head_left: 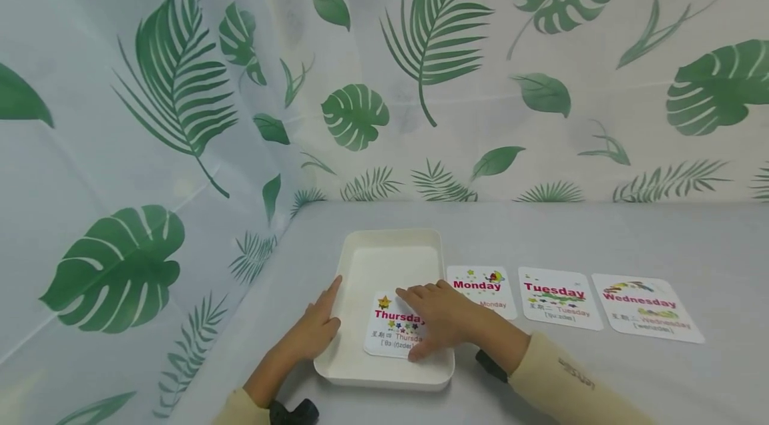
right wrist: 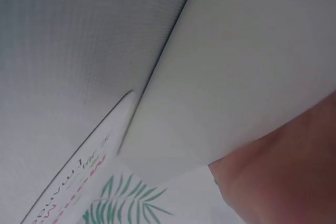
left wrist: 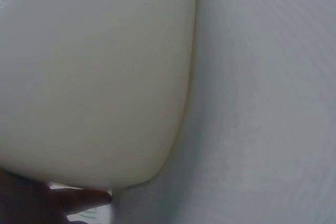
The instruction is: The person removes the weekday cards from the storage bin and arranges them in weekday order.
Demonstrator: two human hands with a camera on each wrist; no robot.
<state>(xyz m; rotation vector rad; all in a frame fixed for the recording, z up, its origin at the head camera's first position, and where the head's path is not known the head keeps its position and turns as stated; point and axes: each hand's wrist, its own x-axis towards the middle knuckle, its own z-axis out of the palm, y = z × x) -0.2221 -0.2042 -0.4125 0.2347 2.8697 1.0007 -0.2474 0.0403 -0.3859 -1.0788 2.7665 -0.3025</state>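
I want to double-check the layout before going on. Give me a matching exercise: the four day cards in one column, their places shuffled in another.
1. Thursday card
2. Monday card
3. Wednesday card
4. Tuesday card

A. Outside the tray, farthest from it
B. Inside the tray, partly covered by the right hand
C. Middle of the three cards outside the tray
D. Outside the tray, nearest to it

Pairs: 1-B, 2-D, 3-A, 4-C
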